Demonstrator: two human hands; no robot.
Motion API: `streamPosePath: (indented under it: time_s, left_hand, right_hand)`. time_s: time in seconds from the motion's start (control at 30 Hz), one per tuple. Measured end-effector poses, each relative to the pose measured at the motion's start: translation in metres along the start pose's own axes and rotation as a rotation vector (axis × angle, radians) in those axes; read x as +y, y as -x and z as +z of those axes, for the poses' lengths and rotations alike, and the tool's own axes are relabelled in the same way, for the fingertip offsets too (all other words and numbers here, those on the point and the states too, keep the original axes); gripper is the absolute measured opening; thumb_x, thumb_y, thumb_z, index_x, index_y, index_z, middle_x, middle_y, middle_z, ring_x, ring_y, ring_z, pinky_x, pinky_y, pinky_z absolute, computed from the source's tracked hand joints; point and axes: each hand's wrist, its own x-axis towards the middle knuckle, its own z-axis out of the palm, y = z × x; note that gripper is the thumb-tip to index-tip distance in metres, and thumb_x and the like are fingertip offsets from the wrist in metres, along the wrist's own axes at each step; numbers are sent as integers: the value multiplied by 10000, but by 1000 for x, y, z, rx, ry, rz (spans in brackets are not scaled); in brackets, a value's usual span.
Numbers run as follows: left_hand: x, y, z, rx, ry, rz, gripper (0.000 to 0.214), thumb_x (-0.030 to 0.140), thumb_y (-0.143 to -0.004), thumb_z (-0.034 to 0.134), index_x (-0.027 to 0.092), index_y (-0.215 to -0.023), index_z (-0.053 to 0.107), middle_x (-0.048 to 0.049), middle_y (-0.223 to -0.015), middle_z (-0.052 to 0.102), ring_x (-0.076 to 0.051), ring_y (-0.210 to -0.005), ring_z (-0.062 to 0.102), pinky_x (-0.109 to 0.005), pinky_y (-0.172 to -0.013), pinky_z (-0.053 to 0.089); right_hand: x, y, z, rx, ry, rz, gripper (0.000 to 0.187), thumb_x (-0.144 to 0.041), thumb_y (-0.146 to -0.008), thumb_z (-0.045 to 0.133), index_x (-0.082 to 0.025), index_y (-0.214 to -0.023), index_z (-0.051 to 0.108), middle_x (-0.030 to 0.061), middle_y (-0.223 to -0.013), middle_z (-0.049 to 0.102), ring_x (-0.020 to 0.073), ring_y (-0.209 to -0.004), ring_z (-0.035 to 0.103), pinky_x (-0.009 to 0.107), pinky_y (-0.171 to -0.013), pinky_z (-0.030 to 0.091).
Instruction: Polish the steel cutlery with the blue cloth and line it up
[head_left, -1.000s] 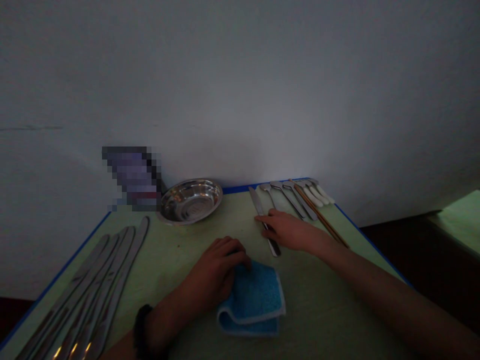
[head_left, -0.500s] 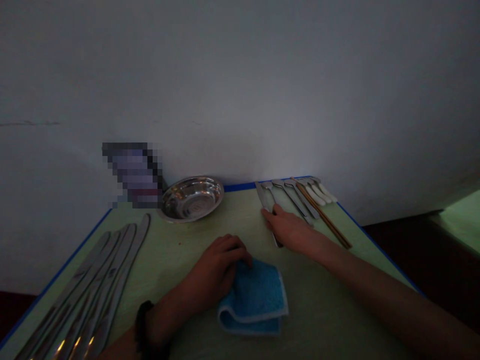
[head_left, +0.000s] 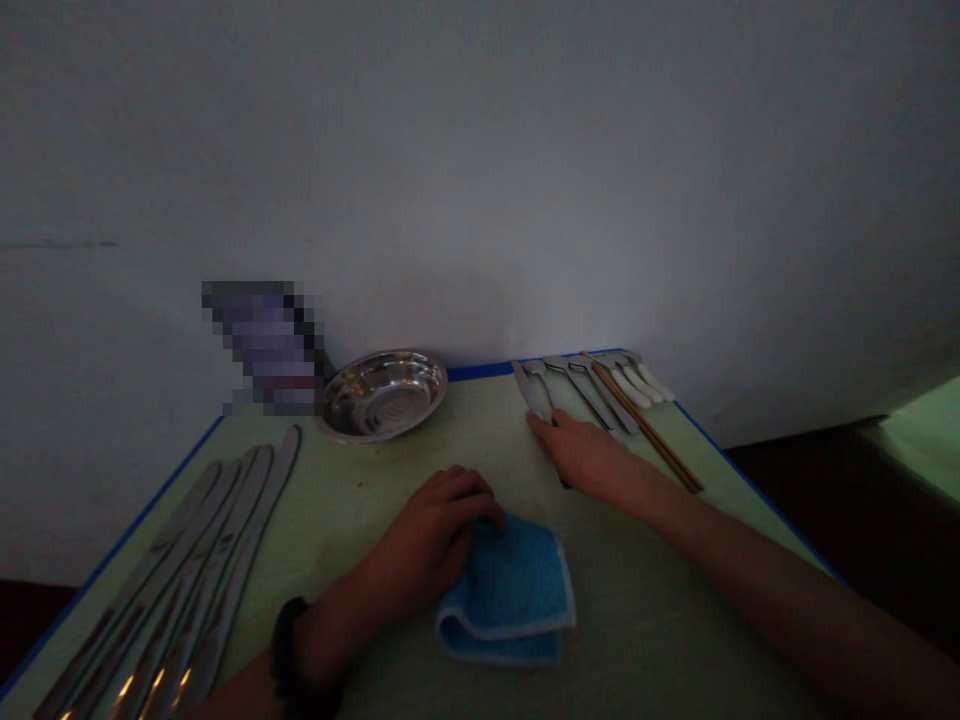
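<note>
The silver metal table knife (head_left: 524, 386), at twelve o'clock from the folded blue cloth (head_left: 523, 585), now lies nearer the slim silver utensil (head_left: 534, 367) at its three o'clock, so it seems to join that row. The right hand (head_left: 589, 455), at one o'clock, closes its fingers around the knife; their pads are hidden. The left hand's (head_left: 442, 525) fingers curl together over the cloth; whether they pinch it, I cannot tell.
</note>
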Motion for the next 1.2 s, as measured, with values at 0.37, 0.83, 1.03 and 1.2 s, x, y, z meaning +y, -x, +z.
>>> streamPosePath:
  time_s: [0.37,0.83,1.03,1.2]
  left_hand:
    - [7,-1,-8,132,-11,-74,315,-15,-679,417,178,-868,578,-47,-951,556,-200,-943,515,-357,-848,418]
    - [-39,47,-150,-286,-464,-806,271,324,-829,426,158,-896,631,-77,-903,665,-217,-813,606,-288,-727,433]
    - [-63,88,-162,-251,-574,-1098,516,420,-741,527,62,-1110,577,-265,-1170,572,-372,-1023,569,-431,-814,442]
    - [-68,105,-154,-313,-378,-1257,400,502,-678,586,123,-773,669,-168,-895,704,-262,-691,665,-322,-577,507]
  right_hand:
    - [-9,12,-34,64,-350,-254,499,-446,-903,360,-231,-1353,392,79,-961,621,192,-849,565,314,-758,414]
    - [-62,33,4,-4,-298,-620,567,-600,-740,541,-258,-1190,502,84,-1146,563,248,-1003,545,415,-879,416]
    - [-66,14,32,176,-332,-591,523,-566,-773,516,-221,-1166,538,101,-1115,583,250,-1051,522,444,-940,386]
    - [-66,15,34,200,-342,-579,469,-540,-788,509,-235,-1141,562,108,-1110,596,252,-1034,538,461,-915,405]
